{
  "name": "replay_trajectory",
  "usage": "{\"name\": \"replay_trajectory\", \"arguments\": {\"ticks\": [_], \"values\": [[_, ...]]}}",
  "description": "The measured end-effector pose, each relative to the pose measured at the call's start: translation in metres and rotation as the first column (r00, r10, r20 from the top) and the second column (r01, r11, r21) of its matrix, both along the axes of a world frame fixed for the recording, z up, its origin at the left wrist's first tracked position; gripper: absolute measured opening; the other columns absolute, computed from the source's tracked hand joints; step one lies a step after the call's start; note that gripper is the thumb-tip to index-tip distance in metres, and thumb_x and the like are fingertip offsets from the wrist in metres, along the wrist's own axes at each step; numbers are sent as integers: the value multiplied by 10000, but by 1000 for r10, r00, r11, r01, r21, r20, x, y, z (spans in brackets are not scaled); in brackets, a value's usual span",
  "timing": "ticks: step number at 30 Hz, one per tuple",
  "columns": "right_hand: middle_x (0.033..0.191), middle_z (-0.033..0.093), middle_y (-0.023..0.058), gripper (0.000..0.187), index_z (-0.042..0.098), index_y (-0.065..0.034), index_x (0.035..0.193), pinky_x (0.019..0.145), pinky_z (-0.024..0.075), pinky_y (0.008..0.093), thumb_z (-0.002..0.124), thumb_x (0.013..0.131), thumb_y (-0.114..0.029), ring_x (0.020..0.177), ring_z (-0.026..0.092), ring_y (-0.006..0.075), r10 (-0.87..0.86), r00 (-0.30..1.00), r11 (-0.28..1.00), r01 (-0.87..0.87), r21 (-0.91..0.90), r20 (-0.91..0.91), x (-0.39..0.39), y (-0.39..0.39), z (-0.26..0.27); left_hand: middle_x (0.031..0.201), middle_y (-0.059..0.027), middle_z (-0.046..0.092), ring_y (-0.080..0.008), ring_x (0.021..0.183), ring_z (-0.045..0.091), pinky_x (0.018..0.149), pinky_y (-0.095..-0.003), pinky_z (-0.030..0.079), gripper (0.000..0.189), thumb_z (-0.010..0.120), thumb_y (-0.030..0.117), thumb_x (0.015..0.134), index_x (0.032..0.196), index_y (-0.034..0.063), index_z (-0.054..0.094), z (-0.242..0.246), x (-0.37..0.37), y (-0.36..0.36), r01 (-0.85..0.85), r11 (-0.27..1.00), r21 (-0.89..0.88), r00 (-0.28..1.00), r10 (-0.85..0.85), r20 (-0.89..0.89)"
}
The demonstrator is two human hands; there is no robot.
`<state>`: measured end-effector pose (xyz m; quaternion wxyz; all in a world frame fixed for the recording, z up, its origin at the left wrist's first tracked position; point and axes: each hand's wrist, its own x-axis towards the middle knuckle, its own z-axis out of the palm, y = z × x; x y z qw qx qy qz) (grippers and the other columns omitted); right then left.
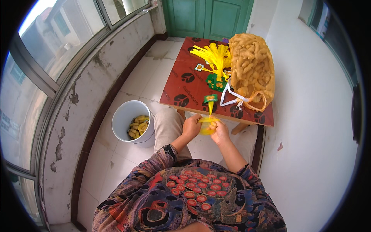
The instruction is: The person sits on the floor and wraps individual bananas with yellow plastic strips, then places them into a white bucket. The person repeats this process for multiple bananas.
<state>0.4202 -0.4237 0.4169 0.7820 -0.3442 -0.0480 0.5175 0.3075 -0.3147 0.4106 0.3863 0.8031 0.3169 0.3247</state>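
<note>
Between my left hand (191,127) and my right hand (221,132), a yellow mesh net bag (206,131) is stretched, its lower part blurred. The fingers of both hands are closed on its edge. From the bag a narrow gathered strip of netting (211,108) runs up to a green printed label (210,98) over the table's front edge. Whether anything is inside the netting by my right fingers cannot be made out. Further back on the table lie a fanned bundle of yellow net bags (216,58) and a pile of green labels (215,82).
A large orange mesh sack of ginger roots (251,62) stands at the right of the red board table (176,87), with a white strap (232,93) in front. Left of my knee, a pale bucket (118,123) holds several netted ginger pieces (139,126). Walls flank both sides.
</note>
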Motion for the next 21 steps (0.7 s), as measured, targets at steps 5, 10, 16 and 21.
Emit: {"name": "replay_trajectory", "arguments": {"ticks": [5,10,16,21], "values": [[870,634,55,222,603,-3,1068,654,484,282,601,892,-138,710,605,168,154,784,952,46,-304,601,-11,0,9,762,-49,632,-171,633,590,591,-278,464,123,517,93,916,900,28,621,2,8,14,90,736,-671,946,149,290],[788,657,107,152,635,6,917,685,484,320,580,836,-110,729,619,182,165,363,913,295,-281,917,-6,6,-1,747,5,552,-90,556,491,514,-230,406,71,496,71,927,960,53,556,9,-2,14,483,166,-860,808,294,511],[827,610,31,142,597,0,954,671,456,256,494,925,-93,750,556,95,-118,691,904,373,-212,713,2,3,11,729,27,572,-51,565,482,504,-208,369,51,583,92,898,931,56,598,32,-6,2,382,396,-835,924,-161,347],[763,530,0,168,585,-20,1014,604,433,247,455,936,-93,633,485,94,-130,976,973,159,-166,174,1,-5,9,794,19,624,-49,634,509,563,-201,391,40,630,74,871,886,41,645,18,-2,-9,287,822,-492,958,-256,131]]}}
